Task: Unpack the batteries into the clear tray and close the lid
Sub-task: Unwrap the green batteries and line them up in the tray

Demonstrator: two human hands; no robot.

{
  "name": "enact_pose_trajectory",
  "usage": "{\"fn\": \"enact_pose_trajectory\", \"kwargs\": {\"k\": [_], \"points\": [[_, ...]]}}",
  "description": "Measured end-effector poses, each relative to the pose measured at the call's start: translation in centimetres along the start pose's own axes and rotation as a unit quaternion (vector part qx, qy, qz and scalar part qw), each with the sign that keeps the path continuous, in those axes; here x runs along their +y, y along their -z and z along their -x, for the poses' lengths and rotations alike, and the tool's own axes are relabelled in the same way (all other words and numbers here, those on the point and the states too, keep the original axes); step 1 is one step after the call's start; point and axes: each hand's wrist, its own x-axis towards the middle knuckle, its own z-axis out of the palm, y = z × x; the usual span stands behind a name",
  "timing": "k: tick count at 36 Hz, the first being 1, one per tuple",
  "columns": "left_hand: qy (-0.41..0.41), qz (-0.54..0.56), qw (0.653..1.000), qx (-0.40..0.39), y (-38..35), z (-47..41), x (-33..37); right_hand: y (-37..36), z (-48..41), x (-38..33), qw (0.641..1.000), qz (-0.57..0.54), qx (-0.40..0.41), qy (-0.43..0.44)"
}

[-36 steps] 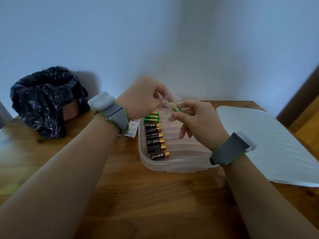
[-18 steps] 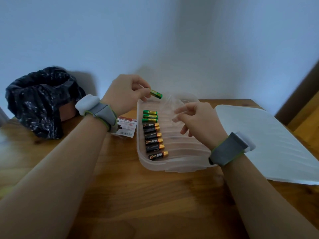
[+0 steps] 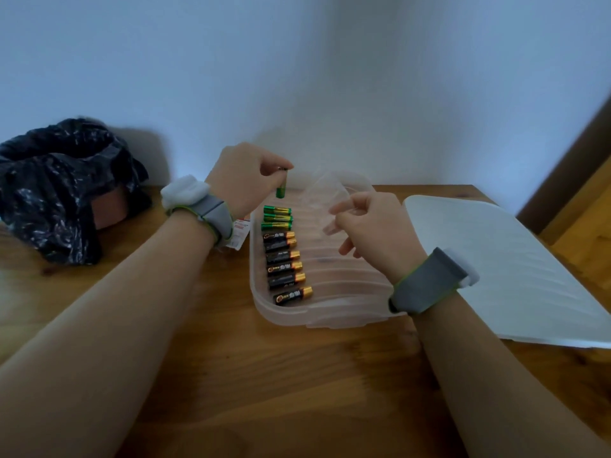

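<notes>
Batteries (image 3: 281,256) lie side by side along the left end of the clear ribbed plastic tray (image 3: 317,314), three green at the far end and six black-and-gold nearer. The left grip (image 3: 244,180) pinches one more small green battery (image 3: 281,188) by its top end between thumb and forefinger. It hangs nearly upright just above the tray's far left corner, apart from the row. The right grip (image 3: 373,233), fingers curled, pinches a crumpled clear plastic wrapper (image 3: 325,196) over the middle of the tray. The white ribbed lid (image 3: 512,276) lies flat on the wooden surface (image 3: 297,391), just right of the tray. A black plastic bag (image 3: 59,186) sits at the far left. A white card with red print (image 3: 239,231) shows beside the tray under the left wrist. Both wrists wear grey bands (image 3: 211,213).
</notes>
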Motion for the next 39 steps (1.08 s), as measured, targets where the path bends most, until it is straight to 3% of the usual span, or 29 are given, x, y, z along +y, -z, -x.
{"fn": "enact_pose_trajectory", "kwargs": {"k": [12, 18, 26, 39], "points": [[-0.036, -0.144, 0.985, -0.088, -1.8, -1.8, -1.2, 0.2, 0.4, -0.5, 1.000, 0.004, 0.005, 0.002], [0.005, -0.138, 0.987, -0.084, -2.4, -2.8, -1.6, 0.3, 0.4, -0.7, 1.000, 0.005, 0.008, 0.005], [-0.010, -0.200, 0.969, -0.147, -2.7, -3.5, -1.2, 0.3, 0.4, -0.8, 1.000, 0.003, 0.007, 0.003], [-0.009, -0.175, 0.967, -0.183, -3.5, -3.9, -1.3, 0.2, 0.4, -0.7, 1.000, -0.006, 0.018, 0.006]]}}
